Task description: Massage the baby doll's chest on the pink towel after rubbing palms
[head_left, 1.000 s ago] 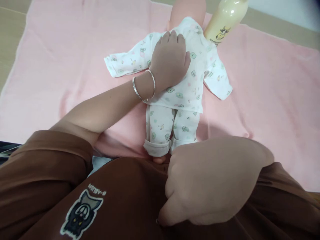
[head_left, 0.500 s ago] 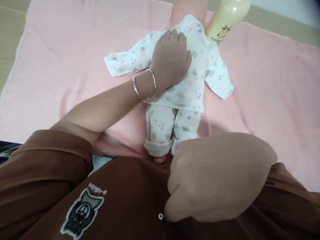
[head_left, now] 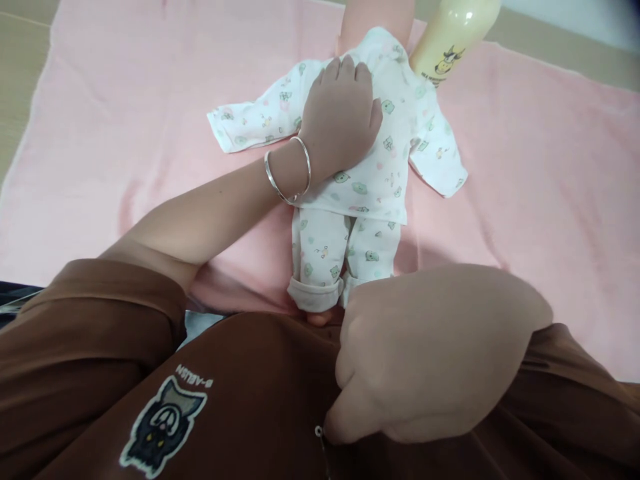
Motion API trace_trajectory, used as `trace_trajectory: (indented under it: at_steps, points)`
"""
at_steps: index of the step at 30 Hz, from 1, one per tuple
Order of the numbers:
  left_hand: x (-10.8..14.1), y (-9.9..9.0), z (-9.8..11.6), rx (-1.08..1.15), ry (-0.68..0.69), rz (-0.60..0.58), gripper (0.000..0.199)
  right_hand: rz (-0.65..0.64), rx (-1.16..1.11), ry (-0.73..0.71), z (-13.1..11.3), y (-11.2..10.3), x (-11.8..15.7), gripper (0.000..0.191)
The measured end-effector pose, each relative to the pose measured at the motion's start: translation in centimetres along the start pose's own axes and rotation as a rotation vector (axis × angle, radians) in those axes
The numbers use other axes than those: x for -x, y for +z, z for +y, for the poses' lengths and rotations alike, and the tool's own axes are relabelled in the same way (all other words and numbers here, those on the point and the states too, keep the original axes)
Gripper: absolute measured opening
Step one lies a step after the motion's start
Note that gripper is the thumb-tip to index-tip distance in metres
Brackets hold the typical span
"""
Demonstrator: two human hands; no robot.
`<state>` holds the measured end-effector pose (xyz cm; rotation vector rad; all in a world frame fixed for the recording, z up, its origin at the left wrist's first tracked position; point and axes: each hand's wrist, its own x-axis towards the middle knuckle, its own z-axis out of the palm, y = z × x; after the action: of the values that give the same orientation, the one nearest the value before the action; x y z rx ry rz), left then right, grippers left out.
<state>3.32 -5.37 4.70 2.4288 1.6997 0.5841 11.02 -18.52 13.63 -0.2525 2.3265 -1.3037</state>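
A baby doll lies stretched out, dressed in a white printed top and matching trousers with rolled cuffs. My left hand, a silver bangle at its wrist, rests palm down on the upper part of the top, fingers stretched out. Close to the camera, my right hand is closed in front of my brown shirt, covering one trouser cuff. A tiny pale ring shows at the edge of its curled fingers. Whatever those fingers hold is hidden.
Under the doll spreads a pink cloth. A pale yellow bottle with a cow picture lies or stands by the doll's shoulder at upper right, partly behind it. Light flooring or tabletop shows past the cloth.
Almost nothing differs. My right hand has shifted very slightly left, and the tiny ring now sits right against its fingers. My left hand stays on the doll's top.
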Motion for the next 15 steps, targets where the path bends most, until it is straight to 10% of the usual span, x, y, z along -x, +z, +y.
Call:
trace_trajectory:
  at_steps: [15]
  points:
    - [-0.07, -0.01, -0.03, 0.018, 0.009, 0.021, 0.042, 0.07, 0.023, -0.016, 0.33, 0.24, 0.17, 0.04]
